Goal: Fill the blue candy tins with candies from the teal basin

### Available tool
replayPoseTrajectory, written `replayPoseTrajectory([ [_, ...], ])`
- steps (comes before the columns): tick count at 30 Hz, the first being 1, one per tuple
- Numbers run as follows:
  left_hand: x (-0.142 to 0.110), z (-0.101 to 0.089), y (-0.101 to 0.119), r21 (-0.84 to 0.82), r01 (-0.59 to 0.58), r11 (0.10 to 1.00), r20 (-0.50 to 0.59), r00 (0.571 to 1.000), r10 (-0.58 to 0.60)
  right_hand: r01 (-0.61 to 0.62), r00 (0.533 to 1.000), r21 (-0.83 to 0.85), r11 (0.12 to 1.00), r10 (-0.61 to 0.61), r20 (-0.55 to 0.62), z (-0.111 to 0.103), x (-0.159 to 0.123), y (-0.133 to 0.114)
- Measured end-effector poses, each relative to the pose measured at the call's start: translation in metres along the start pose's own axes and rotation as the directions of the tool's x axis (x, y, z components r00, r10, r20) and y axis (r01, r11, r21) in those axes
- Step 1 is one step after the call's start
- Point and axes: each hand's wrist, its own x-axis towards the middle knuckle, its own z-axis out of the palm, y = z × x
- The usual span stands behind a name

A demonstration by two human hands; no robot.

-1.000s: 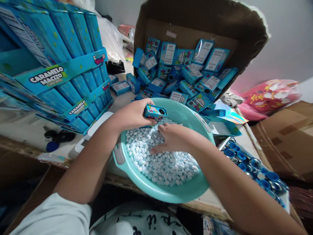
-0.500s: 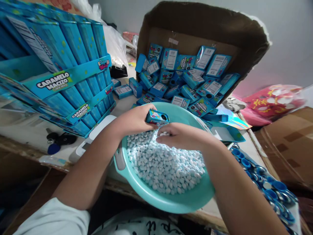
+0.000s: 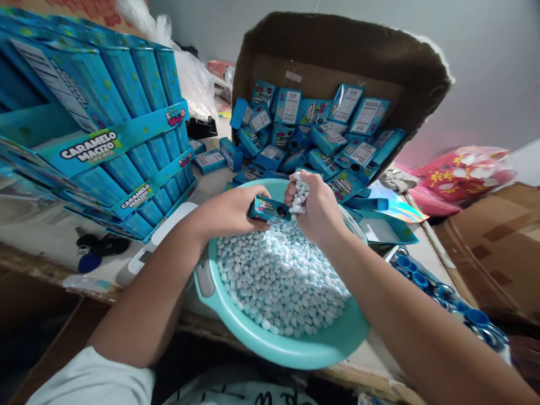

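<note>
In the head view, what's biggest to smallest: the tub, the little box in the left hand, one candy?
1. Tub
2. Little box in the left hand
3. One candy

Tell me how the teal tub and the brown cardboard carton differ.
The teal tub is rounded; the brown cardboard carton is boxy. The tub holds loose pale candies; the carton holds small blue boxes. The tub's opening faces up; the carton's faces the person. Both hold many pieces.
</note>
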Motion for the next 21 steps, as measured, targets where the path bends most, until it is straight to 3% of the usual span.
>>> replayPoseTrajectory([
  [4,-0.001,0.000,0.000,-0.043,-0.041,0.998,0.027,0.999,0.042,-0.068,0.997,0.063,0.996,0.065,0.045,0.005,-0.002,-0.002],
  [8,-0.002,0.001,0.001,-0.044,-0.020,0.999,0.043,0.999,0.022,-0.056,0.996,0.119,0.991,0.048,0.071,0.007,-0.007,-0.006],
  [14,-0.001,0.001,0.001,-0.062,0.010,0.998,0.060,0.998,-0.006,0.121,0.992,-0.056,0.991,-0.119,0.044,0.009,-0.013,-0.002],
  [18,-0.001,0.001,-0.002,-0.061,-0.016,0.998,0.058,0.998,0.020,0.238,0.969,0.039,0.971,-0.240,0.062,0.012,-0.016,0.003],
  [21,-0.001,0.001,-0.003,-0.077,-0.027,0.997,0.069,0.997,0.032,0.260,0.963,0.040,0.965,-0.262,0.060,0.014,-0.020,0.003],
])
